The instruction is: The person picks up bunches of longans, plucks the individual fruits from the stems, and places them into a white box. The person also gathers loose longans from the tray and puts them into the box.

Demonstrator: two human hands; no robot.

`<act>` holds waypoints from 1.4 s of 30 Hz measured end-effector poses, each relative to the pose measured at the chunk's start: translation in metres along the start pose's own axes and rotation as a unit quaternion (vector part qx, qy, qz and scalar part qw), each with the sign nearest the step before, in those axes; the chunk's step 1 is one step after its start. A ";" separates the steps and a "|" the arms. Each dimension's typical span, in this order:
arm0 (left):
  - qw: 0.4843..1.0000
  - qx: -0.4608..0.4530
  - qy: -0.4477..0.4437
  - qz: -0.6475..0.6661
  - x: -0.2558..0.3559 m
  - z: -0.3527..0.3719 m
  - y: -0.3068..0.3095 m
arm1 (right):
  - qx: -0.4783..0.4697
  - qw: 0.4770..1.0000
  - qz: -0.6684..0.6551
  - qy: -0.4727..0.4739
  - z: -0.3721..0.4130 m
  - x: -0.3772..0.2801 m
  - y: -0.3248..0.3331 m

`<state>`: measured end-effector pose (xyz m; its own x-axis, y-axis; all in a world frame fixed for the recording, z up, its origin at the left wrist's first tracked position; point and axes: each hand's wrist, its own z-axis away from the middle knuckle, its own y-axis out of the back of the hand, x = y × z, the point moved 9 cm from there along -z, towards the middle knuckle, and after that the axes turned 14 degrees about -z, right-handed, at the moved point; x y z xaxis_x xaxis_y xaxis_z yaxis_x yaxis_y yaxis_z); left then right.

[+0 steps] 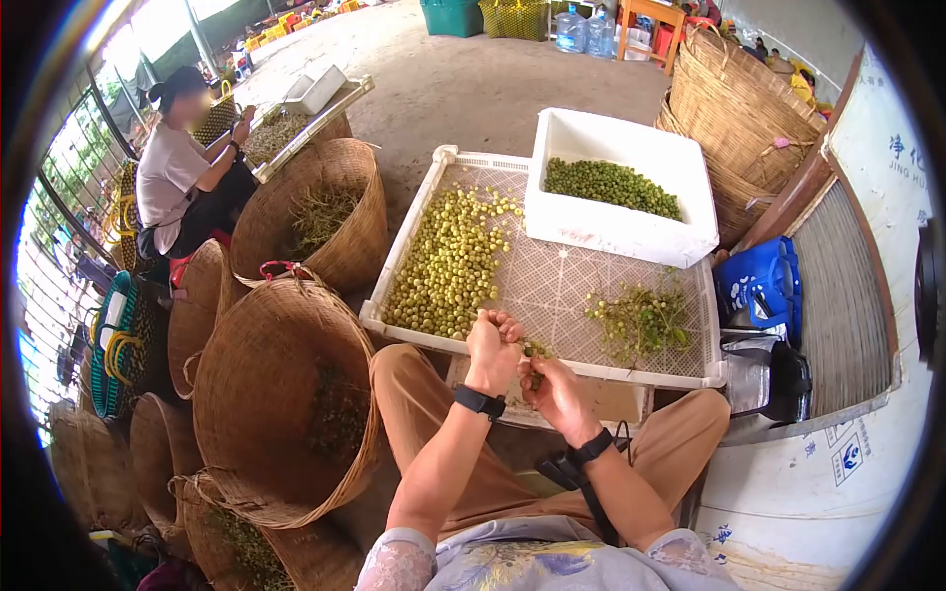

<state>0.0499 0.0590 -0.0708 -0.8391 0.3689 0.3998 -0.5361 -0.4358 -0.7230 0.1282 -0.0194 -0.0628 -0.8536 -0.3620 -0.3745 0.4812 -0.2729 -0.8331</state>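
My left hand [496, 347] is closed, its fingers curled over the front edge of a white plastic mesh tray [552, 286]; what they hold is hidden. Beside and a little below it, my right hand [560, 392] pinches a small sprig of green berries [535, 350]. Yellow-green round berries [448, 261] lie loose over the tray's left part. To the right is a tangled heap of green stems [645, 323] with a few berries and leaves. A white foam box [621, 231] with smaller, darker green berries [611, 187] stands on the tray's back right.
Large woven baskets [281, 394] crowd the left side, some with stems inside. Another person [182, 163] sits at a similar tray [315, 123] at the back left. A tall basket [744, 108] and a blue plastic basket [764, 281] stand to the right, near a white panel [818, 502].
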 end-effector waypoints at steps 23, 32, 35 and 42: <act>0.812 -0.251 -0.081 -0.521 -0.016 0.064 -0.063 | -0.074 0.953 0.272 0.113 0.017 -0.086 -0.025; 0.824 -0.268 0.001 -0.499 -0.025 0.058 -0.049 | -0.082 0.902 0.376 0.193 0.017 -0.094 -0.024; 0.823 -0.264 -0.003 -0.503 -0.027 0.058 -0.048 | -0.071 0.859 0.458 0.217 0.022 -0.097 -0.033; 0.797 -0.241 -0.006 -0.553 -0.026 0.054 -0.046 | -0.075 0.848 0.463 0.248 0.024 -0.099 -0.042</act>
<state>0.0910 0.0249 -0.0172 0.1205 0.2997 0.9464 -0.8537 0.5178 -0.0552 0.1974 0.0064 0.0190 -0.1211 0.0701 -0.9902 0.9917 0.0525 -0.1176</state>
